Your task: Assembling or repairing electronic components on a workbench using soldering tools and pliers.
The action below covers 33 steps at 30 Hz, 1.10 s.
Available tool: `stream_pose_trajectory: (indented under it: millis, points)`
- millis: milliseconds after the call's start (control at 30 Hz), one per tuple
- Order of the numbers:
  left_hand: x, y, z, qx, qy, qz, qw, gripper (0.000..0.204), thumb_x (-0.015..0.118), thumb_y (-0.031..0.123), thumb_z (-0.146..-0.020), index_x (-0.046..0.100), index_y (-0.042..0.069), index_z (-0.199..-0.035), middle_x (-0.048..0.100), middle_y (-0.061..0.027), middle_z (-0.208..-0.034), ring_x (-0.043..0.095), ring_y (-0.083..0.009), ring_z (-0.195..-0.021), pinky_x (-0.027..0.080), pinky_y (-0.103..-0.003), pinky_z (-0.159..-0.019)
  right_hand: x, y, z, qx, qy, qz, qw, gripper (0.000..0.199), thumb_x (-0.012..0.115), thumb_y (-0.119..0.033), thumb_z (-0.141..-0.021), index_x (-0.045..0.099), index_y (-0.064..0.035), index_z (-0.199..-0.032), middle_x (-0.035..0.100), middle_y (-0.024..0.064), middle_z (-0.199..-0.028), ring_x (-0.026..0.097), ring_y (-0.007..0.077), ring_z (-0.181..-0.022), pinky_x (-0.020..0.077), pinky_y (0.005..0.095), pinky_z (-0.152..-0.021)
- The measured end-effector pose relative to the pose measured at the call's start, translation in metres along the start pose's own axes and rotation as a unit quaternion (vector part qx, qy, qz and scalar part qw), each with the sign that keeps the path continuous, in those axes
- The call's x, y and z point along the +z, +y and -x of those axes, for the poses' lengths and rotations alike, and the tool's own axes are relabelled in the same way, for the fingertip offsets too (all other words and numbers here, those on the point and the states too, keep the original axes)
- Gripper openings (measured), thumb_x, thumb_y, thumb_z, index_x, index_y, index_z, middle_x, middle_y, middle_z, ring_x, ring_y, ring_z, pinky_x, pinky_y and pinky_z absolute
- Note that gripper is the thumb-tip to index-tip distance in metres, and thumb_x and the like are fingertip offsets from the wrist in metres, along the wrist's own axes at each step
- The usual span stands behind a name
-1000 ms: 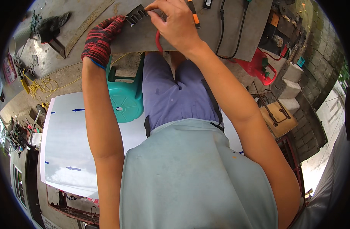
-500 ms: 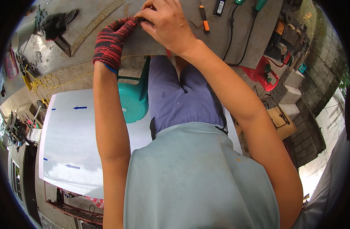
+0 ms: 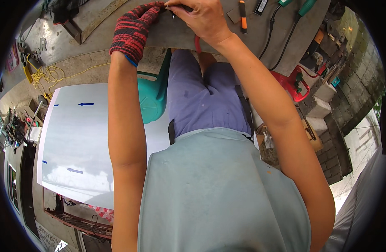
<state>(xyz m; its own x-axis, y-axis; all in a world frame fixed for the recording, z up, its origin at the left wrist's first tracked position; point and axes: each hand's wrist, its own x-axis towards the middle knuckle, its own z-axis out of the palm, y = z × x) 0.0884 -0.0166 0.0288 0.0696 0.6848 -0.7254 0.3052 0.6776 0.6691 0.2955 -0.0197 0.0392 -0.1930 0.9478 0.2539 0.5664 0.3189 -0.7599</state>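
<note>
At the top of the view my left hand (image 3: 130,35), in a red and black knit glove, reaches over the grey metal table (image 3: 193,42). Its fingertips are closed together at a small dark piece (image 3: 173,15), too small to name. My right hand (image 3: 207,21) is bare and pinches the same piece from the other side, thumb against fingers. Fingers cover most of it. To the right of my right hand lies an orange and black handled tool (image 3: 243,19), with a small flat plate (image 3: 233,15) beside it.
Further right are a black box (image 3: 261,6) and green-handled tools (image 3: 305,6) with black cords. A steel strip (image 3: 102,19) and an angled metal piece (image 3: 72,31) lie left. Below the table edge stand a teal plastic chair (image 3: 153,103) and a red plastic item (image 3: 294,86). Yellow cord (image 3: 50,75) lies coiled.
My view has shifted, so the table and its tools sit higher in the picture. Both hands appear higher and slightly further right, still together at the small piece.
</note>
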Motion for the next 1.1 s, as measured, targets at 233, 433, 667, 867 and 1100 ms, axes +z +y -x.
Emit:
stream_pose_trajectory:
  millis: [233,433,667,867,1100]
  points:
    - [-0.004,-0.004,-0.006,-0.036,0.019,-0.041,0.998,0.042,0.079,0.037,-0.090,0.076,0.012,-0.124,0.074,-0.0017,-0.101,0.064,-0.0122,-0.097,0.048,-0.028,-0.093,0.004,0.000,-0.001,-0.008,-0.007,-0.003,1.000,0.016,0.081,-0.006,-0.073,0.074,-0.0104,-0.087,0.064,0.0042,-0.097,0.058,0.0257,-0.098,0.0428,0.0405,-0.083]
    - [-0.001,-0.008,-0.009,-0.034,0.024,0.003,0.999,0.044,0.081,0.037,-0.088,0.076,0.009,-0.122,0.073,-0.0013,-0.100,0.063,-0.0109,-0.095,0.048,-0.027,-0.090,0.000,0.001,-0.002,-0.010,-0.011,0.007,1.000,0.019,0.080,-0.004,-0.075,0.075,-0.0093,-0.092,0.064,0.0064,-0.101,0.058,0.0269,-0.100,0.0436,0.0411,-0.085]
    - [0.008,0.016,0.005,-0.049,0.016,-0.003,0.999,0.040,0.082,0.030,-0.089,0.076,0.009,-0.122,0.073,-0.0003,-0.104,0.062,-0.0108,-0.094,0.048,-0.027,-0.089,-0.033,0.004,0.006,0.092,0.080,0.016,0.992,0.022,0.070,0.005,-0.085,0.075,-0.0048,-0.104,0.064,0.0113,-0.099,0.060,0.0301,-0.093,0.0483,0.0394,-0.082]
    - [0.003,0.015,0.008,-0.044,0.025,0.014,0.999,0.035,0.079,0.025,-0.092,0.076,0.006,-0.122,0.072,-0.0007,-0.104,0.060,-0.0109,-0.092,0.047,-0.026,-0.089,-0.050,0.005,0.017,0.137,0.109,0.012,0.984,0.020,0.066,0.008,-0.087,0.075,-0.0034,-0.101,0.065,0.0122,-0.094,0.061,0.0297,-0.089,0.0492,0.0380,-0.078]
    - [0.008,0.022,0.011,-0.056,0.036,0.002,0.998,0.035,0.078,0.023,-0.092,0.075,0.005,-0.122,0.072,-0.0013,-0.105,0.061,-0.0117,-0.094,0.047,-0.026,-0.090,-0.050,0.001,0.027,0.171,0.110,-0.021,0.979,0.018,0.066,0.008,-0.087,0.075,-0.0024,-0.099,0.065,0.0109,-0.093,0.060,0.0278,-0.089,0.0487,0.0368,-0.078]
